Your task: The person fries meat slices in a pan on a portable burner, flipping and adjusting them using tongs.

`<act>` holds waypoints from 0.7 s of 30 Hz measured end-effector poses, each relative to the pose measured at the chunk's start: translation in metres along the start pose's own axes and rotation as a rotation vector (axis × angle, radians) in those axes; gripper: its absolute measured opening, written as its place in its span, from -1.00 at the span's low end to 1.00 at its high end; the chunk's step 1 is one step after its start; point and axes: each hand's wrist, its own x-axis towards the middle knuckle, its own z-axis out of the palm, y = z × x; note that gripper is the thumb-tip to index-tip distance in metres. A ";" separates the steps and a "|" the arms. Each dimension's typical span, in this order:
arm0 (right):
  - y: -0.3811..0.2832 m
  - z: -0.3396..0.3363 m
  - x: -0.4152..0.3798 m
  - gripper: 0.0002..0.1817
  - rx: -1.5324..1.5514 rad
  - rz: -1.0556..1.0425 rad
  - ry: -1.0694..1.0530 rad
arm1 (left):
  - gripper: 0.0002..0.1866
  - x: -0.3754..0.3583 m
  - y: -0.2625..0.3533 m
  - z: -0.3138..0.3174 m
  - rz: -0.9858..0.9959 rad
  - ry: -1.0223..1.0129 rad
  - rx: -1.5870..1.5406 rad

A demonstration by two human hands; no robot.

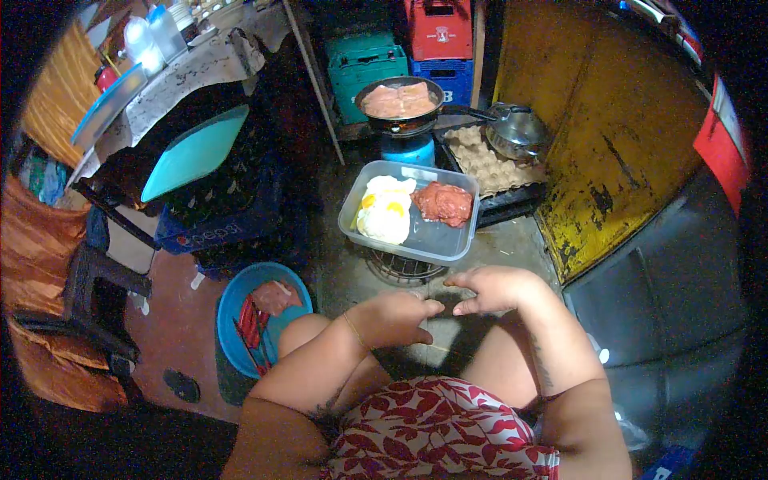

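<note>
Both our hands hover empty above our knees: left hand (396, 316) loosely curled, thumb out; right hand (492, 288) half-closed, fingers bent toward the left, pinching nothing, the two nearly touching. Just beyond them a tray (436, 240) rests on a wire stand (400, 270), holding fried eggs (386, 210) on the left and a mound of red meat (442, 202) on the right. Past it a pan (400, 102) of pink slices sits on a blue stove (408, 148), with an egg carton (484, 164) and a pot lid (516, 132) to the right. We judge the tray the weak point: it overhangs its small stand, so a knock from our hands could tip it. Room is tight: a yellow panel (608, 160) hems the right, a crate (216, 228) and a blue basin (240, 320) crowd the left, leaving only the bare strip of floor (352, 272) around the stand.
</note>
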 end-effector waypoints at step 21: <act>-0.003 -0.002 -0.002 -0.18 0.003 -0.001 -0.006 | -0.42 0.001 -0.003 0.003 0.020 0.008 -0.004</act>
